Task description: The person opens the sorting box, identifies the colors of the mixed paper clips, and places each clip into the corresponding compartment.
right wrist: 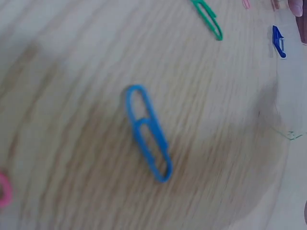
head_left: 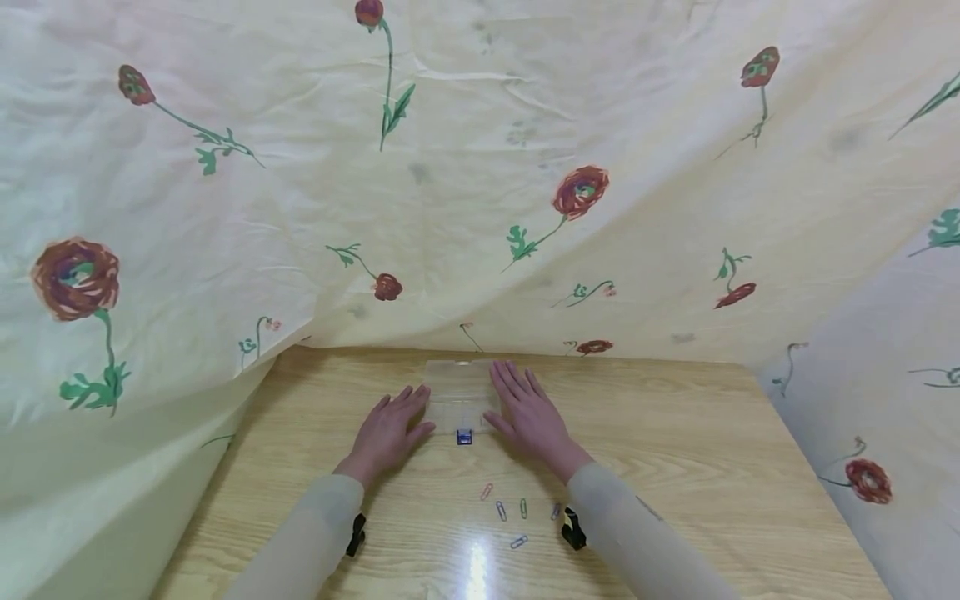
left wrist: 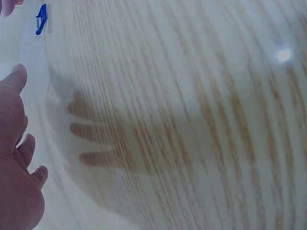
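Observation:
A clear, flat plastic box [head_left: 453, 385] lies near the back of the wooden table, with a blue latch [head_left: 464, 437] at its front edge. My left hand [head_left: 390, 433] is at its left side, fingers extended and fingertips right at the edge. On the opposite side my right hand [head_left: 534, 417] reaches forward with straight fingers, its fingertips and thumb overlapping the right edge of the box in the head view. The latch [left wrist: 41, 20] also shows at the upper left of the left wrist view. Neither hand has its fingers curled round anything.
Several paper clips lie in front of the box: a pink one [head_left: 487, 492], a green one [head_left: 523, 507] and blue ones, one large in the right wrist view [right wrist: 148, 134]. A flowered cloth [head_left: 465, 208] hangs behind the table and along its sides.

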The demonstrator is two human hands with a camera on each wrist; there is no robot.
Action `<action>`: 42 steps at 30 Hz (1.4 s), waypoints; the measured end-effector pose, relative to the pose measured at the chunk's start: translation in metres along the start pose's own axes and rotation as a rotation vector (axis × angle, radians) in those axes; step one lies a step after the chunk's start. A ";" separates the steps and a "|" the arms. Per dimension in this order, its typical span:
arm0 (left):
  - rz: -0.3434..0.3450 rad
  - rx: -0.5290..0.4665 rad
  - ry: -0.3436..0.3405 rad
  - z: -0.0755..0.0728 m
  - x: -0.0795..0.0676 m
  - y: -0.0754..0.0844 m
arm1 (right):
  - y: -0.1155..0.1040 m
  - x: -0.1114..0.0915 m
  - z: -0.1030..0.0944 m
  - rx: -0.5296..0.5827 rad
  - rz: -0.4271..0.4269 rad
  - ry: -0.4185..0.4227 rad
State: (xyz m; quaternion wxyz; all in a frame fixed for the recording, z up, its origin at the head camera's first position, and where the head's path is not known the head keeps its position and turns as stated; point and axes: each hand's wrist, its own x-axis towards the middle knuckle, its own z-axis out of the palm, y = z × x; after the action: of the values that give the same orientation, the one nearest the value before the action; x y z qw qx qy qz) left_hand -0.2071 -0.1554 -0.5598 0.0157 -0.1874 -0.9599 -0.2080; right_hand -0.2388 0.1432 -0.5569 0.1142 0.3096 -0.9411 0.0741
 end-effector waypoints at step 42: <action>0.087 0.193 -0.205 -0.006 0.016 -0.006 | 0.000 -0.004 0.006 0.153 0.092 -0.196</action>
State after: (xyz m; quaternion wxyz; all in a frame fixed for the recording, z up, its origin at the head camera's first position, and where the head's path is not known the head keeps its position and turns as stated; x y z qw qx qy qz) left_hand -0.2244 -0.1574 -0.5547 -0.0553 -0.2465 -0.9630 -0.0937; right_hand -0.2370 0.1446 -0.5635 -0.0055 0.2794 -0.9526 0.1202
